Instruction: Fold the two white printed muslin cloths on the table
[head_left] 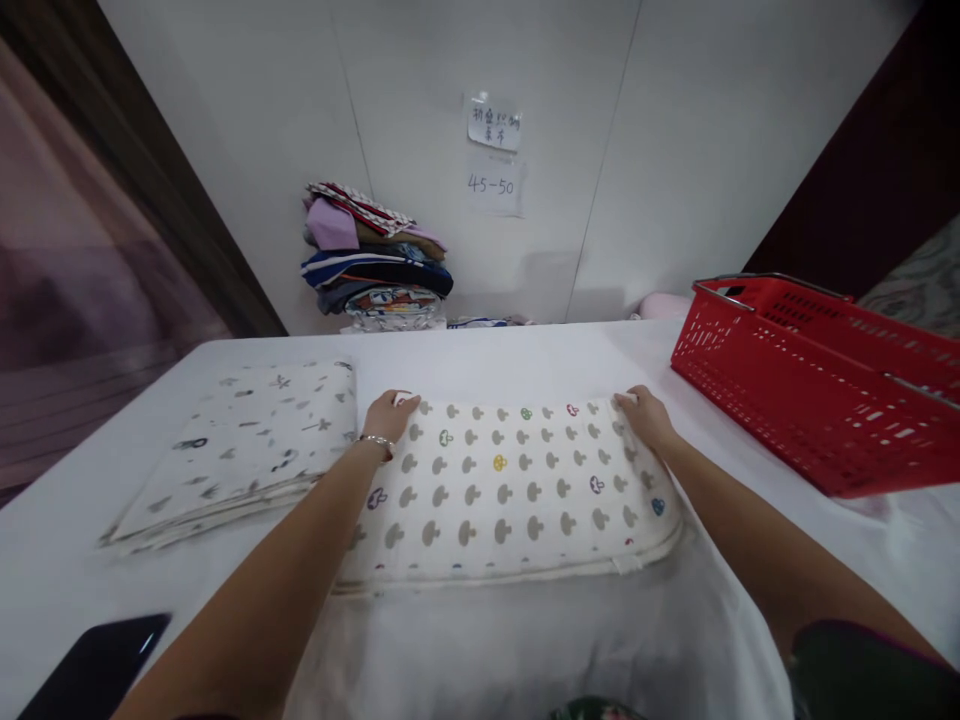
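Observation:
A folded white cloth with a mushroom print (510,490) lies on the white table (480,345) in front of me. My left hand (388,415), a bracelet on its wrist, grips the cloth's far left corner with curled fingers. My right hand (646,418) grips the far right corner the same way. Both arms reach forward over the cloth's side edges.
A second folded white cloth with a grey print (247,445) lies to the left. A red plastic basket (817,385) stands at the right. A stack of folded clothes (375,260) sits against the back wall under paper notes (495,150). A dark phone (94,665) lies near left.

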